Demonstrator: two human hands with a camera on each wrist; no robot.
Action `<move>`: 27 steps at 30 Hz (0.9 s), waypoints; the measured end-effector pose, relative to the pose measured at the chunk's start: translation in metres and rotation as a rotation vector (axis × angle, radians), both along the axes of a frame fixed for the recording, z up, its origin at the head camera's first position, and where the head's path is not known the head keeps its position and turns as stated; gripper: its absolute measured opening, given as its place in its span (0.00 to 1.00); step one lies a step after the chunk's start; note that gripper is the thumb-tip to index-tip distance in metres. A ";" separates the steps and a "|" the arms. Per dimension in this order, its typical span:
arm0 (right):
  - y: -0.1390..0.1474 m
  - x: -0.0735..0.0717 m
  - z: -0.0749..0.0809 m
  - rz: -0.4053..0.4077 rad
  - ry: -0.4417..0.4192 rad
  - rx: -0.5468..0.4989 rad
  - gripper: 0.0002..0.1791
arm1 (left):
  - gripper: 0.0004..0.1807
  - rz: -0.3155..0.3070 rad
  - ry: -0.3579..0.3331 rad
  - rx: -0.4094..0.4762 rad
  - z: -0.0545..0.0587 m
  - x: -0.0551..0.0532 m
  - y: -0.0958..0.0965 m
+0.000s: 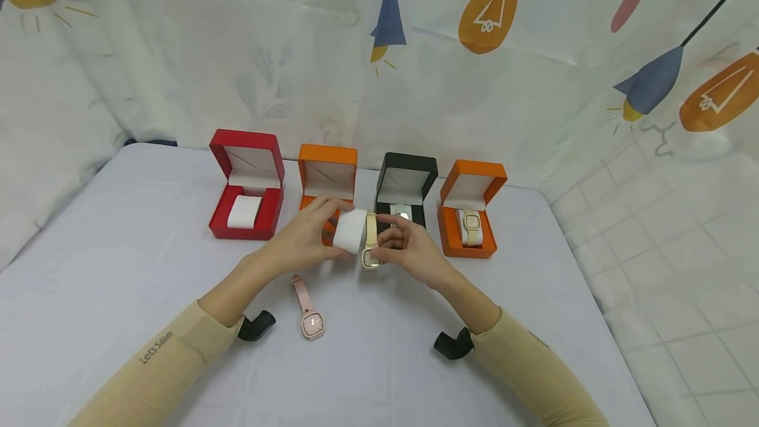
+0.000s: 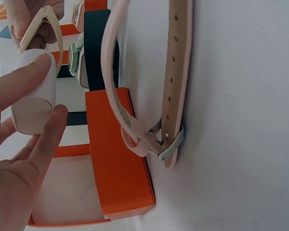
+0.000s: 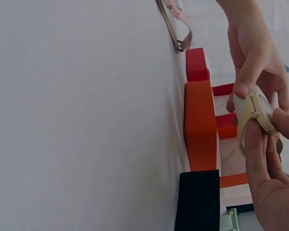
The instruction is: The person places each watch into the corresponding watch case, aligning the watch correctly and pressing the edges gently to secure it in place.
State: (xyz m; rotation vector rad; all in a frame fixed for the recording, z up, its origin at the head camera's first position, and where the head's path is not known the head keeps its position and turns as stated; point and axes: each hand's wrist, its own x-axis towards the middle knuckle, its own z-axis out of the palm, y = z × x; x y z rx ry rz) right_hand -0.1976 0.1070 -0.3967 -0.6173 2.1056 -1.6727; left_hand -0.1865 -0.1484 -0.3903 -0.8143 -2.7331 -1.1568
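Observation:
Between thumb and fingers, my left hand [image 1: 305,234] grips a white watch cushion [image 1: 349,232]. My right hand [image 1: 418,254] pinches a cream-yellow wristwatch [image 1: 371,232] by its case and strap, its band closed in a loop. In the left wrist view the watch loop [image 2: 59,41] is at one end of the cushion [image 2: 34,113]; how far it is over that end I cannot tell. Behind the hands stands an open orange box [image 1: 328,155], partly hidden by my left hand. A pink watch [image 1: 312,324] lies on the table below the left hand.
An open red box [image 1: 273,219] with a white cushion [image 1: 244,211] stands at left. An open black box [image 1: 412,163] holds a pale green watch [image 1: 400,211], partly covered by my right hand. Rightmost, an orange box [image 1: 468,251] holds a cream watch [image 1: 472,221]. Patterned cloth [image 1: 332,84] hangs behind.

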 end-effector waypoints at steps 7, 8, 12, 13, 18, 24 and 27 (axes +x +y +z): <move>0.001 0.000 0.001 -0.009 0.015 0.008 0.37 | 0.41 0.000 -0.002 -0.008 0.000 0.000 0.000; 0.001 0.001 0.001 -0.011 0.018 0.010 0.37 | 0.41 -0.001 -0.004 -0.009 0.000 0.001 0.000; 0.002 0.000 0.002 -0.035 0.027 0.013 0.36 | 0.40 -0.012 -0.012 -0.011 -0.001 0.001 0.000; 0.002 0.000 0.002 -0.041 0.030 0.013 0.35 | 0.40 -0.015 -0.014 -0.013 -0.001 0.001 0.000; 0.004 -0.002 0.002 -0.031 0.021 -0.001 0.33 | 0.40 -0.021 -0.024 -0.018 -0.002 0.001 0.000; 0.006 -0.002 0.004 -0.004 0.000 -0.020 0.33 | 0.40 -0.023 -0.029 -0.022 -0.003 0.002 0.001; 0.006 -0.002 0.004 -0.001 -0.001 -0.030 0.33 | 0.40 -0.027 -0.031 -0.020 -0.002 0.002 0.002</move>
